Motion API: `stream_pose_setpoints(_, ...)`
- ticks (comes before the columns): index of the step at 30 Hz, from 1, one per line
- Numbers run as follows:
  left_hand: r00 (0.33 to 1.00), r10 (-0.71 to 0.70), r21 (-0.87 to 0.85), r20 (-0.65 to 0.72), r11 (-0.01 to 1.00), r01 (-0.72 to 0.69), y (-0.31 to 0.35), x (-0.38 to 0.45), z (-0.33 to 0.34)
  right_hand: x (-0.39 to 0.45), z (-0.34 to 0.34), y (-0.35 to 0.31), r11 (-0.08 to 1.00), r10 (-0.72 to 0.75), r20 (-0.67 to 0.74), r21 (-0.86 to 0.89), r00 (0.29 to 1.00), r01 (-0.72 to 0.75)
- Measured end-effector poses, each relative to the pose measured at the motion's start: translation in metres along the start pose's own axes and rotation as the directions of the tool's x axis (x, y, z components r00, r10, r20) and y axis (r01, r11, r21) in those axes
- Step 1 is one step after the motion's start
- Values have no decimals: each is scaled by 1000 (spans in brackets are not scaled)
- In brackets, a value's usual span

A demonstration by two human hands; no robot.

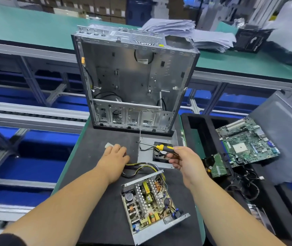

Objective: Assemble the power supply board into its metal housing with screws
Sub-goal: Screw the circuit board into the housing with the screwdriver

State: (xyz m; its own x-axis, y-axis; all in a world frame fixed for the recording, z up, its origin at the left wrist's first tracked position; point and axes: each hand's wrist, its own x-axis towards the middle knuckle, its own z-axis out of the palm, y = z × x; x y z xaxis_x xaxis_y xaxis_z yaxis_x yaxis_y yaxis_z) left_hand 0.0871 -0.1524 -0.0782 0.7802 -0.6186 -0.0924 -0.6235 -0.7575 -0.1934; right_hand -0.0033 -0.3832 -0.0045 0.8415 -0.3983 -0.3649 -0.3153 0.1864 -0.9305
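Nearest, on the dark grey foam bench mat [92,201]: the open power supply board in its shallow silver metal housing [152,205], lying flat & angled, w/ heat sinks, yellow transformers & a copper coil showing. Its black-and-yellow wire bundle [138,168] loops out from the far corner toward the left hand.

Left hand [114,155] rests palm-down on the mat just beyond the wires, fingers laid over sth small & white [108,145]; can't tell if it's gripped or only covered.

Right hand [184,159] pinches the yellow-and-black-handled screwdriver [161,147] by the handle, fingers curled round it, shaft pointing left, tip in the air over a flat grey metal cover plate [146,153]. A black square fan [160,153] sits on that plate, under the driver.

Right of the mat, a black foam tray [194,125] holds a green motherboard [248,142], a smaller green card [218,166] & loose black cables [244,187].

Further back, an empty silver desktop PC chassis [134,77] stands open side facing the camera. Behind it, a green-topped bench [26,27] w/ a stack of grey paper sheets [194,32].
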Motion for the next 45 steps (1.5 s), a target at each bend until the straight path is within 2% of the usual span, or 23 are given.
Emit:
stream_pose_setpoints(6,995,-32,-26,-92,999,30,-10,-11,-24,1,1,-6,1000,15,11,27,1000,-15)
stream_pose_setpoints(11,979,0,27,-206,1000,6,-10,-15,-61,-3,9,-20,998,34,52,46,998,-36)
stream_pose_setpoints(16,943,45,23,-331,999,-40,4,-13,-95,-8,11,-32,990,3,139,138,990,-22)
stream_pose_setpoints(18,912,86,23,-402,996,-84,11,-11,-109,-9,10,-35,989,-17,182,147,983,-11)
stream_pose_setpoints(23,813,246,-12,-528,955,-297,34,3,-126,-11,7,-45,990,-62,228,139,972,31)
stream_pose_setpoints(26,815,253,-55,-521,943,-328,49,7,-131,-11,4,-52,984,-82,206,172,975,46)
stream_pose_setpoints(29,865,246,-106,-438,941,-321,60,12,-132,-10,0,-61,978,-105,168,198,980,71)
stream_pose_setpoints(32,821,296,-138,-488,903,-408,69,16,-138,-7,-1,-67,977,-112,140,198,984,83)
stream_pose_setpoints(35,810,337,-130,-480,886,-446,79,20,-144,-3,2,-68,976,-88,146,212,985,56)
stream_pose_setpoints(38,839,321,-147,-439,896,-419,78,24,-140,1,3,-68,977,-37,167,212,985,1)
stream_pose_setpoints(43,875,246,-222,-417,906,-360,72,23,-133,11,10,-67,992,-42,182,121,982,20)
stream_pose_setpoints(45,855,226,-240,-467,898,-369,70,19,-135,15,16,-66,995,-36,185,103,982,17)
